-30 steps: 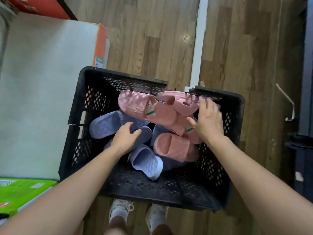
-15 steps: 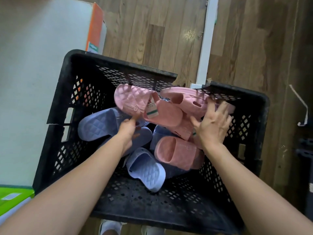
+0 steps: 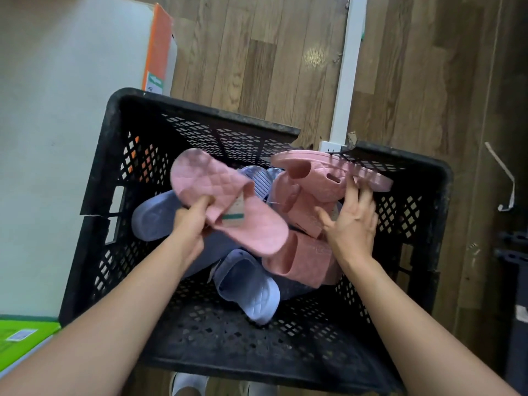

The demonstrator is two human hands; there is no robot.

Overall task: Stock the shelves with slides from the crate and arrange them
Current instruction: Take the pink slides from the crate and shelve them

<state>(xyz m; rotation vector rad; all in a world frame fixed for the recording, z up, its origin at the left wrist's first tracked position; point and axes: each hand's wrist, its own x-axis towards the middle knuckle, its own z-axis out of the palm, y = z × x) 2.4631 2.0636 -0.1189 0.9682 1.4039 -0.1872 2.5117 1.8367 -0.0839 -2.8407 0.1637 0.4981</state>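
A black perforated crate stands on the floor below me, holding several pink and lavender slides. My left hand grips a quilted pink slide with a paper tag, lifted above the pile, thumb tucked under its strap. My right hand is spread, fingers touching the sole edge of another pink slide that leans on the crate's far right rim. A third pink slide lies below. Lavender slides lie at the crate's bottom and left side.
A large grey box with an orange side stands left of the crate. A green box is at the lower left. A white post runs along the wooden floor behind the crate. Dark fixtures stand at the right edge.
My left hand moved off the lavender slides, took hold of the quilted pink slide and raised it. My right hand stayed by the pink slide at the right rim.
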